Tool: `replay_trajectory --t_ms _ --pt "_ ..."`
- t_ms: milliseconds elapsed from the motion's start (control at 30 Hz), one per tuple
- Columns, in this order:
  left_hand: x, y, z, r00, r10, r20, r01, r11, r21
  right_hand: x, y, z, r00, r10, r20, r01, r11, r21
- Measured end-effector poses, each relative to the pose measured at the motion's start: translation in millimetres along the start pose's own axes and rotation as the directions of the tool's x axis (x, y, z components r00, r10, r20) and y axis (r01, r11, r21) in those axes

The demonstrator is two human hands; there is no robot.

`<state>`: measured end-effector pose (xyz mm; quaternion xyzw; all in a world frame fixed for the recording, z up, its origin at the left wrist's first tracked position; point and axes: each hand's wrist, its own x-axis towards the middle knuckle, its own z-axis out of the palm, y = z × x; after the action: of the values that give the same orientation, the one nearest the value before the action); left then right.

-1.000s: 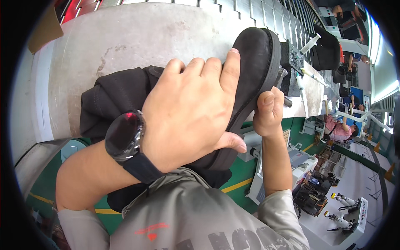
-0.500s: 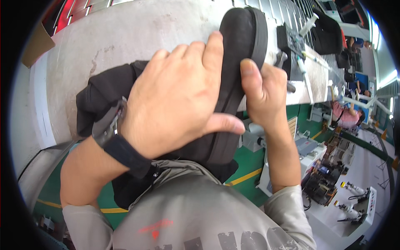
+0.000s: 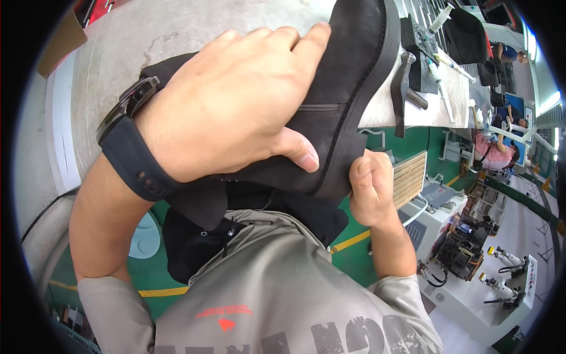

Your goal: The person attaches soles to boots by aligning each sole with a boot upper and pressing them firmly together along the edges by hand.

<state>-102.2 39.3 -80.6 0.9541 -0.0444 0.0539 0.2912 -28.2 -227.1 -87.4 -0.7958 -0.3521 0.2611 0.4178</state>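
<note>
A black ankle boot (image 3: 351, 71) with a zipper (image 3: 318, 108) lies on its side across the table's near edge, toe away from me and sole facing right. My left hand (image 3: 236, 106) grips it around the upper, thumb pressed beside the zipper and fingers reaching toward the instep; the fingers' undersides are hidden. At the heel, my right hand (image 3: 371, 189) is closed on the sole's edge, its thumb upright and its other fingers curled out of sight.
A hammer (image 3: 400, 94) lies right of the boot at the table edge. Beyond it are a dark block (image 3: 417, 46) and several syringes (image 3: 440, 91). A cardboard box (image 3: 62, 44) is at far left. Machines (image 3: 460, 251) and people (image 3: 498, 153) are farther right.
The boot has turned and come up into closer view, showing its zipper. My right hand has slid from the sole's middle down to the heel. My left hand stays on the upper.
</note>
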Motion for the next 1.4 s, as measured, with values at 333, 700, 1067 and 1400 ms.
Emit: replay_trajectory --t_ms 333,700,1067,1400 --pt "6.6 0.6 1.2 1.000 0.027 0.013 -0.027 0.999 -0.034 26.9 -55.8 -27.9 0.950 0.269 0.161 -0.111 0.769 -0.630" --pt "64.0 27.2 -7.7 0.977 -0.151 0.152 0.170 0.979 -0.116 166.1 -1.0 -59.1 0.914 -0.018 -0.406 0.244 0.824 0.511" --pt "61.0 22.8 1.9 0.954 -0.264 0.141 0.282 0.952 -0.122 237.1 -28.7 -59.6 0.999 0.000 0.041 -0.012 0.959 0.283" --pt "-45.2 96.0 19.9 0.987 -0.048 -0.156 0.058 0.997 0.059 231.4 -7.2 -52.9 0.994 0.075 -0.080 -0.009 0.784 0.620"
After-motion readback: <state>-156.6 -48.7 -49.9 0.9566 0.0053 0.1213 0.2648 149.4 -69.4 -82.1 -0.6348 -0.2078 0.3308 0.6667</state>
